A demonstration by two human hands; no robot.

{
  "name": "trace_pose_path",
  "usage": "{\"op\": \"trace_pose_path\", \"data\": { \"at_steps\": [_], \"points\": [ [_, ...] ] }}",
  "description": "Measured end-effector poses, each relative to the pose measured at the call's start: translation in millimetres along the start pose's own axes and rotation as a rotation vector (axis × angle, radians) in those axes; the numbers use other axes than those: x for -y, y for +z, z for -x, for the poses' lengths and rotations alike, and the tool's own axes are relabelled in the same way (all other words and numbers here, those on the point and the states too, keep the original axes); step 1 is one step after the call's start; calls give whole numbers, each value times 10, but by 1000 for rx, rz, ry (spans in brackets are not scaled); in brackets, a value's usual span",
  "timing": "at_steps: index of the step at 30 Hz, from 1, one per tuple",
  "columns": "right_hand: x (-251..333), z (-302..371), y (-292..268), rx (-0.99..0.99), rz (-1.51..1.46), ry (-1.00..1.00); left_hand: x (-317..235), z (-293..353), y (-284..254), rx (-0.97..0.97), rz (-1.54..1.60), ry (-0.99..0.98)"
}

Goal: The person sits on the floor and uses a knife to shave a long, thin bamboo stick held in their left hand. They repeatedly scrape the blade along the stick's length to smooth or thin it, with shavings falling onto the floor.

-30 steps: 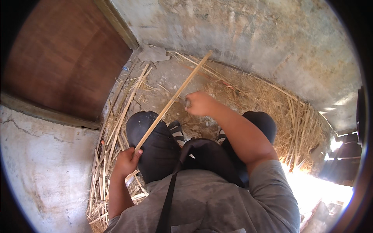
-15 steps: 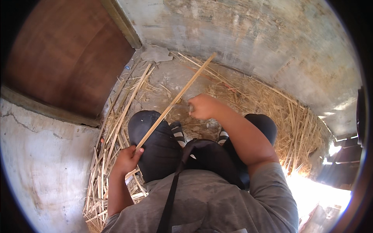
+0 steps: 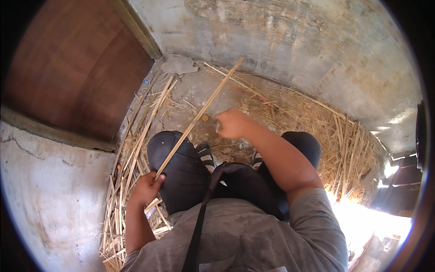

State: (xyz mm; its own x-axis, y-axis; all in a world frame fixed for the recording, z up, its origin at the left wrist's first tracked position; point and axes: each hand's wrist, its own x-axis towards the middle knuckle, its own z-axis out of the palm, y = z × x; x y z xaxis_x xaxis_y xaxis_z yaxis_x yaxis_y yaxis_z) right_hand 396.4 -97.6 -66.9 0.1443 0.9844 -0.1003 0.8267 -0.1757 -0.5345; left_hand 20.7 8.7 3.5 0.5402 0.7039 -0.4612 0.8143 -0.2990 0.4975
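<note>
A long, narrow bamboo strip (image 3: 205, 108) slants up from my left side, passing over my left knee toward the far wall. My left hand (image 3: 148, 187) grips its near end, thumb on top. Beyond my knees, to the right of the strip, my right hand (image 3: 229, 123) is closed and apart from it. Something small and greyish shows at its fingers, too little to name. On the ground between strip and right hand is a small round yellowish thing (image 3: 205, 118).
Loose bamboo strips (image 3: 146, 121) lie along my left, beside a brown door panel (image 3: 86, 68). Fine shavings (image 3: 312, 120) heap up at the right along a stained concrete wall (image 3: 290, 41). A flat grey piece (image 3: 180, 65) lies in the far corner. Strong light enters at lower right.
The strip's far end and my right hand sit slightly further left, as does much of the view. The round yellowish thing shows more plainly now. My left hand keeps its grip.
</note>
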Motion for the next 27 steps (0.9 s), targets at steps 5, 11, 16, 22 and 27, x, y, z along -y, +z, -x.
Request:
{"op": "trace_pose_path", "data": {
  "at_steps": [5, 11, 16, 22, 27],
  "points": [
    [97, -45, -114, 82, 20, -14, 140, 18, 50, -51, 30, 106],
    [-466, -93, -42, -100, -51, 226, -55, 62, 9, -47, -63, 4],
    [299, 14, -74, 108, 25, -5, 31, 32, 30, -54, -99, 46],
    [-391, -113, 48, -90, -128, 154, 77, 21, 58, -87, -24, 81],
    [-332, -64, -65, -93, -62, 141, 30, 18, 39, -85, -70, 57]
  ]
}}
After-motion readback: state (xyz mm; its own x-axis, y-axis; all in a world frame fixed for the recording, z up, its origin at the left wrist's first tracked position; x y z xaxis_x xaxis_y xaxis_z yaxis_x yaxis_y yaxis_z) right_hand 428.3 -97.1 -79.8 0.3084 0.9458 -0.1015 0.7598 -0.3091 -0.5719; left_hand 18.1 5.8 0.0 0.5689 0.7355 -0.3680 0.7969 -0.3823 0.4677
